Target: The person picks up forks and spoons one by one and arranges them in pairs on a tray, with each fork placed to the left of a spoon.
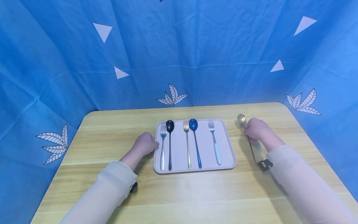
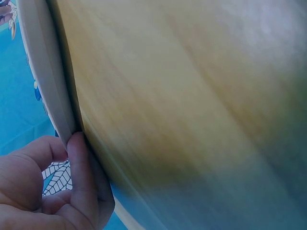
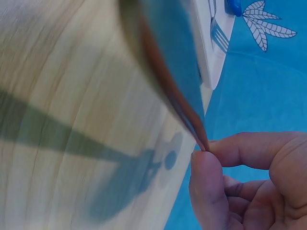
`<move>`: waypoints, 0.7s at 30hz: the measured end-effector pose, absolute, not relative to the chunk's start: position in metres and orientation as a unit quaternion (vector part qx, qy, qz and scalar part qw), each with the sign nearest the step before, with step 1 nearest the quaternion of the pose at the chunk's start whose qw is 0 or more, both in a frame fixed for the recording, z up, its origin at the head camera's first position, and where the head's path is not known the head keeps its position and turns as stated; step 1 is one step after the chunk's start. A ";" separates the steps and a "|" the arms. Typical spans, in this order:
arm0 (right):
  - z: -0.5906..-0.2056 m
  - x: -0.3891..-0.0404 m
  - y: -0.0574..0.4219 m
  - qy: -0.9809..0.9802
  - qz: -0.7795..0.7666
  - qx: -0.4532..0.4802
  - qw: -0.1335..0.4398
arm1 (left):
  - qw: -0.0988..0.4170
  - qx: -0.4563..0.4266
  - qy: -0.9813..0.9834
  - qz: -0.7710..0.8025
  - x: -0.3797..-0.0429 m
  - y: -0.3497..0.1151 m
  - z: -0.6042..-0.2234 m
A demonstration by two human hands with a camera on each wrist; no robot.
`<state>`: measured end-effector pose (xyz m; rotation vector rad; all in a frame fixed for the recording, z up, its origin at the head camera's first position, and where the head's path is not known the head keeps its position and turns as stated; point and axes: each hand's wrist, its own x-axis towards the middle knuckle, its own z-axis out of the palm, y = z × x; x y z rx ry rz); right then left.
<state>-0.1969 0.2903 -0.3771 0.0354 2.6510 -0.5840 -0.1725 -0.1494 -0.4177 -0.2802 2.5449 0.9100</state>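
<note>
At the tray's left edge, my left hand (image 1: 145, 143) pinches the rim of a pale lilac tray (image 1: 179, 151) between thumb and finger. The left wrist view shows that grip from the side, on the tray's edge (image 2: 45, 62). Off to the right of the tray, my right hand (image 1: 255, 129) holds a gold spoon (image 1: 241, 119) by its long handle, bowl pointing away. Its handle (image 3: 160, 79) runs blurred through the right wrist view, raised over its shadow. On the tray lie a silver fork (image 1: 163, 133), a black spoon (image 1: 169, 126), a gold fork (image 1: 186, 127), a blue spoon (image 1: 193, 125) and a light-blue-handled fork (image 1: 217, 153).
The wooden table (image 1: 190, 196) has rounded back corners. A blue curtain (image 1: 195, 46) with white triangles and leaf prints hangs behind it and along both sides. Tray cutlery lies lengthwise, side by side, with a gap left of the light-blue-handled fork.
</note>
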 end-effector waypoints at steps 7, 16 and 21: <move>-0.378 -0.196 0.284 0.951 -0.222 0.017 0.216 | 0.211 -0.100 0.916 0.326 -0.173 -0.149 -0.419; -0.378 -0.195 0.278 0.949 -0.230 0.018 0.216 | 0.212 -0.098 0.916 0.327 -0.173 -0.149 -0.419; -0.379 -0.196 0.272 0.951 -0.227 0.018 0.208 | 0.210 -0.095 0.917 0.326 -0.173 -0.150 -0.419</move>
